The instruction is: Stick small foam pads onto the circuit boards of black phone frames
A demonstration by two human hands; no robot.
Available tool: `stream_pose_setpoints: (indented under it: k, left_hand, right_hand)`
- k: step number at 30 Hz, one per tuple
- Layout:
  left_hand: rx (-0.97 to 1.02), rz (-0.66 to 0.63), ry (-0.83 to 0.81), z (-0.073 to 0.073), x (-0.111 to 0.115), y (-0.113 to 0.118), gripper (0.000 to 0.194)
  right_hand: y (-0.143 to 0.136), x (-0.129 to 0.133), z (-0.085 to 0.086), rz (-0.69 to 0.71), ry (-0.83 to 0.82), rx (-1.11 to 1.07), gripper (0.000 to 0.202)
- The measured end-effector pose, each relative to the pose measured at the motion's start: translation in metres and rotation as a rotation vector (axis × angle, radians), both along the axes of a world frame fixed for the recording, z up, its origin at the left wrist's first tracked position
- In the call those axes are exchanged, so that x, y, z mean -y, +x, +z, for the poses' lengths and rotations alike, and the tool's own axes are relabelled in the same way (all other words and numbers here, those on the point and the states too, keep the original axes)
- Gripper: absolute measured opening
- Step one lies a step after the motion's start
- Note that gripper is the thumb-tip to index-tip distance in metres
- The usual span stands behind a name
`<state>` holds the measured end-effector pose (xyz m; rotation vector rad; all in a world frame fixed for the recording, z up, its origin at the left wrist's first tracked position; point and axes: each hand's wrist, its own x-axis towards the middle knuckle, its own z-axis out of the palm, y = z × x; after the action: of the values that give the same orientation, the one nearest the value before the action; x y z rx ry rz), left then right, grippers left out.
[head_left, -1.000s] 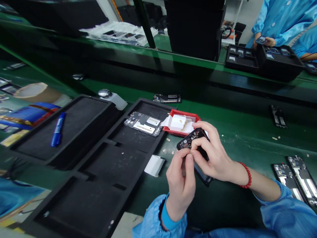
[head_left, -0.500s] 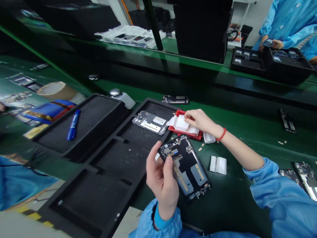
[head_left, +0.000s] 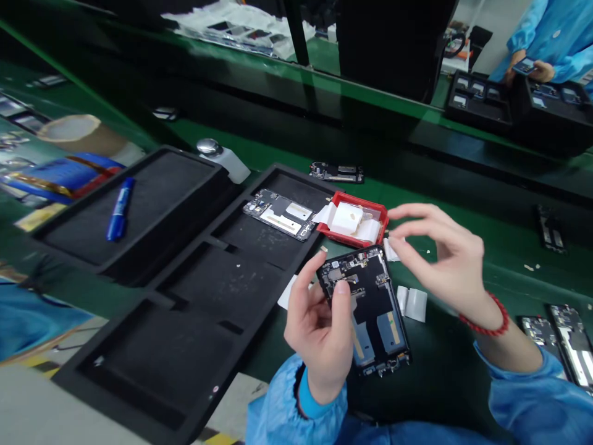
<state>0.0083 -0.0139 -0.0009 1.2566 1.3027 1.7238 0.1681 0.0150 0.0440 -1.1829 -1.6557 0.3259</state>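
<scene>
My left hand holds a phone body with its circuit side up, thumb on top near the upper left part. A tiny pale piece sits at the tip of its index finger. To the right of the phone is my right hand, raised with thumb and index finger close together; whether something tiny is between the tips is too small to tell. Beyond the phone, a red tray holds white paper slips. Another phone body lies in the black foam tray.
A blue marker lies on a black block at left. Behind stands a white bottle with a metal top. More phone boards lie at right. A co-worker's hands hold a part at the upper right.
My right hand has left the red tray, moving right and toward me. The phone in my left hand appears slightly farther right and turned more upright. The camera view has shifted.
</scene>
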Motion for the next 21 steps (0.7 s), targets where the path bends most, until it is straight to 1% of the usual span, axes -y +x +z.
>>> stream_pose_setpoints:
  k: [3, 5, 10, 15, 21]
  left_hand:
    - [-0.015, -0.007, 0.022, 0.002, 0.002, 0.004, 0.039]
    - [-0.019, -0.013, 0.047, 0.003, 0.004, 0.007, 0.04]
    - [-0.045, 0.006, 0.093, 0.004, 0.01, 0.012, 0.042]
    - [-0.08, 0.042, 0.135, 0.006, 0.013, 0.012, 0.048]
    - [-0.103, 0.089, 0.171, 0.013, 0.013, 0.015, 0.048]
  right_hand:
    - [-0.014, 0.027, 0.007, 0.041, -0.09, -0.091, 0.011]
    - [-0.021, 0.035, 0.005, 0.054, -0.134, -0.125, 0.01]
    - [-0.029, 0.035, 0.0, 0.034, -0.149, -0.204, 0.009]
    - [-0.033, 0.038, 0.001, 0.023, -0.158, -0.248, 0.011]
    - [-0.038, 0.041, 0.002, -0.01, -0.117, -0.264, 0.014]
